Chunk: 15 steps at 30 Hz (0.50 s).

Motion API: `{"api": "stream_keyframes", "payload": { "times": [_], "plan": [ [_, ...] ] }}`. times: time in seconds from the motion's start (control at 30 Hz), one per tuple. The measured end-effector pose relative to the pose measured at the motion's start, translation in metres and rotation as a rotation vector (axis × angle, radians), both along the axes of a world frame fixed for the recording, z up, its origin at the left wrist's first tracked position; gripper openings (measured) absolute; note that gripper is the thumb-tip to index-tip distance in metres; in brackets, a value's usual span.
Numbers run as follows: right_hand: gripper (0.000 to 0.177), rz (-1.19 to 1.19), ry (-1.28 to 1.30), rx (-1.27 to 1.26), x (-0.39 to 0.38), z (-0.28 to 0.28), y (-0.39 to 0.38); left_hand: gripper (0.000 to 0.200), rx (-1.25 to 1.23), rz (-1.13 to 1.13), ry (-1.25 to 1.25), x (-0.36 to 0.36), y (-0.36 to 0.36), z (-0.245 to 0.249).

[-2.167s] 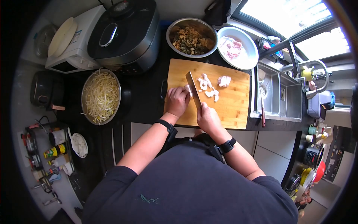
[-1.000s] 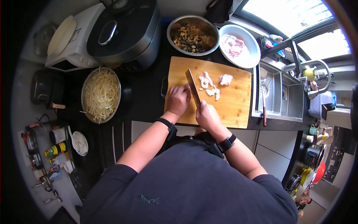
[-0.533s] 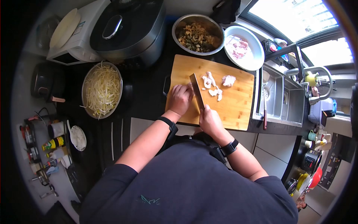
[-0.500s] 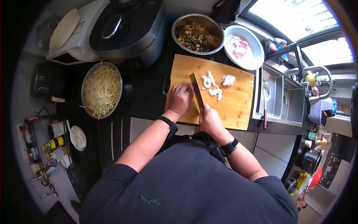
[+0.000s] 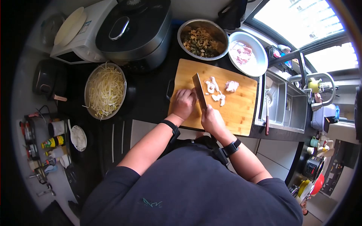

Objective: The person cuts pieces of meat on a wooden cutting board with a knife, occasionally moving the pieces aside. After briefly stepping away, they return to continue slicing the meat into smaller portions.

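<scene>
My right hand (image 5: 213, 119) is wrapped round the handle of a cleaver (image 5: 199, 90), whose blade stands on edge over the wooden cutting board (image 5: 233, 109). Left of the blade, my left hand (image 5: 184, 103) has its fingers curled against the board; a bit of pale meat seems to show at its fingertips, mostly hidden. Right of the blade lie small pieces of pale meat (image 5: 212, 86) and a larger lump of meat (image 5: 231, 86).
Behind the board are a steel bowl of chopped food (image 5: 181, 35) and a white bowl (image 5: 261, 62) with meat. Bean sprouts (image 5: 105, 90) fill a bowl at the left, near a large dark cooker (image 5: 139, 41). At the right, a long-handled knife (image 5: 267, 124) rests across the sink's edge (image 5: 274, 120).
The view has shifted slightly, so the board and bowls appear a little lower. Both hands keep nearly the same pose, and the cleaver remains beside my left fingertips.
</scene>
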State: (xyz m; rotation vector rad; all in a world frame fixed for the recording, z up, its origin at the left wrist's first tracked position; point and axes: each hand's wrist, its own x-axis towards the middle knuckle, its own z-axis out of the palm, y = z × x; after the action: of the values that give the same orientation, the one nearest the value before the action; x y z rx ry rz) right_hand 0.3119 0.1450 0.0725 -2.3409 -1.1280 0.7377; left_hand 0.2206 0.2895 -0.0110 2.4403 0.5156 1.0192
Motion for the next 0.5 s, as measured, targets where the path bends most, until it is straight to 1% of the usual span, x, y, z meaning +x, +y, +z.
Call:
{"api": "stream_keyframes", "payload": {
  "times": [0.1, 0.17, 0.23, 0.27, 0.43, 0.5],
  "plan": [
    [0.021, 0.000, -0.017, 0.013, 0.011, -0.007, 0.019, 0.003, -0.024, 0.014, 0.051, -0.001, -0.001, 0.007],
    [0.020, 0.015, -0.031, 0.014, 0.017, -0.006, 0.034, 0.003, -0.013, 0.017, 0.041, -0.002, -0.004, 0.000],
    [0.020, 0.044, -0.053, -0.004, 0.020, 0.000, 0.039, 0.004, 0.003, 0.006, 0.017, 0.006, 0.004, 0.006],
    [0.020, 0.022, -0.042, 0.051, 0.020, -0.010, 0.029, 0.005, -0.001, 0.003, 0.009, 0.005, 0.003, 0.006],
    [0.020, 0.023, -0.031, 0.029, 0.012, -0.005, 0.007, 0.007, -0.039, -0.009, 0.005, -0.002, 0.000, 0.005],
    [0.020, 0.025, -0.049, 0.022, 0.012, -0.008, 0.009, 0.011, -0.081, 0.059, -0.025, 0.000, -0.001, 0.008]
  ]
}}
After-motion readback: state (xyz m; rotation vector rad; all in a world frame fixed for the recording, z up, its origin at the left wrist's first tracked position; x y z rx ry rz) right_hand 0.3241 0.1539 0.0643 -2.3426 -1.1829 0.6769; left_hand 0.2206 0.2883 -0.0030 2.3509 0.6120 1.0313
